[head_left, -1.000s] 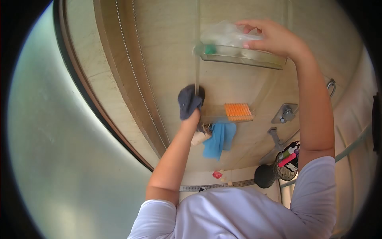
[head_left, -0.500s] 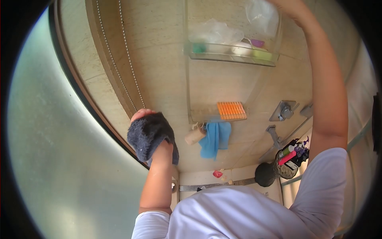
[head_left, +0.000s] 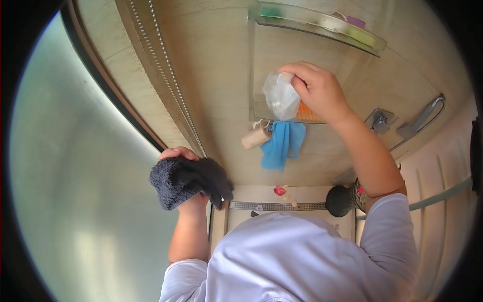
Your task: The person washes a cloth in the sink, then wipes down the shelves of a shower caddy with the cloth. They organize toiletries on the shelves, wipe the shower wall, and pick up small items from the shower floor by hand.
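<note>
My left hand (head_left: 182,152) is wrapped round a dark grey fluffy cloth (head_left: 183,181), which hangs over the fingers and hides most of them. At the wall, my right hand (head_left: 314,88) pinches a crumpled translucent plastic bag (head_left: 282,96) between thumb and fingers. The bag hangs in front of the lower glass shelf and covers part of a row of orange sticks (head_left: 308,111). Below that shelf hang a light blue cloth (head_left: 283,143) and a beige roll-shaped piece (head_left: 255,137) on a white cord.
An upper shelf (head_left: 322,27) holds green, white and purple items. Two bead chains (head_left: 171,75) run down beside the frosted glass panel (head_left: 85,181). Metal wall fittings (head_left: 381,121) are at right. A dark container (head_left: 339,201) stands near the floor drain (head_left: 276,206), with red scraps (head_left: 279,191) nearby.
My right hand has come down from the upper shelf area with the plastic bag in its fingers. The camera view has shifted. My left hand still grips the dark grey cloth.
</note>
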Motion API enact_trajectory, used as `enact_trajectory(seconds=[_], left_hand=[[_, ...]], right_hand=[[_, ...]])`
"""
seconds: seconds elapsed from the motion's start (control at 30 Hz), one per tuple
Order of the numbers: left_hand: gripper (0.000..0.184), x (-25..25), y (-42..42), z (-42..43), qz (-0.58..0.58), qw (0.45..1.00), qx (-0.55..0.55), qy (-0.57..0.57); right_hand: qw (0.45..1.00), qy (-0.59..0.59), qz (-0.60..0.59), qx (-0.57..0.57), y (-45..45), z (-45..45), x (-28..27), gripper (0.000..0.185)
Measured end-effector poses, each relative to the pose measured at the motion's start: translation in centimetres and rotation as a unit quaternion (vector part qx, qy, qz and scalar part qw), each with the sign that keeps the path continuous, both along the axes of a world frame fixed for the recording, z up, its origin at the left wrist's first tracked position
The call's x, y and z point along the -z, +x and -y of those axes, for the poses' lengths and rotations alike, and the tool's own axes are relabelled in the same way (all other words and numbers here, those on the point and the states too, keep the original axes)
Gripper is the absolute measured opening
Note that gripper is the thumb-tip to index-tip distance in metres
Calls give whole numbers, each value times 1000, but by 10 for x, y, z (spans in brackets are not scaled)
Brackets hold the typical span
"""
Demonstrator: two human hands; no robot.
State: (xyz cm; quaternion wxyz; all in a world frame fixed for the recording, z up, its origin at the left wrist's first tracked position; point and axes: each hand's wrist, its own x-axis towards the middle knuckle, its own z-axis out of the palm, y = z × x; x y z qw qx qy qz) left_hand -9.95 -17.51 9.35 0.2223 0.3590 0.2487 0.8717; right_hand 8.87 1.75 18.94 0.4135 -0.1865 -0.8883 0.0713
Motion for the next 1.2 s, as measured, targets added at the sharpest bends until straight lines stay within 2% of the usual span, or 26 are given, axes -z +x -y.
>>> enact_trajectory(seconds=[0.03,0.13,0.23,0.33,0.43,0.63,0.73,0.83,0.9,0.97,1.07,1.17,1.2], left_hand=[[15,2,0,2,-8,1000,-10,-8],[15,9,1,7,-27,999,-27,-30],[16,12,1,11,-37,998,-31,-42],[17,17,-2,16,-42,997,-41,-50],[19,19,-2,18,-40,997,-35,-48],[20,21,1,17,-54,997,-14,-59],[19,23,2,14,-46,997,-4,-64],[19,24,2,13,-27,997,11,-69],[19,29,0,12,-39,997,7,-73],[18,29,4,11,-24,996,14,-90],[18,28,3,7,-21,995,28,-92],[19,29,4,5,-24,995,28,-90],[19,30,3,4,-25,995,28,-90]], right_hand=[[993,106,6,48,-3,-7,6,16],[966,244,25,81,-17,-26,27,18],[969,208,23,131,-25,-38,26,14],[989,50,-102,98,-19,-54,7,13],[974,-141,-125,129,-14,-62,20,13],[916,-364,-105,130,-7,-64,61,11],[919,-348,-122,136,9,-60,54,9],[961,-92,-22,261,40,-48,37,10],[931,-36,130,338,46,-34,29,19],[873,-17,285,395,51,-30,30,24],[879,13,271,393,48,-13,23,26],[942,63,207,255,52,-8,15,25],[957,36,213,196,50,-14,21,27]])
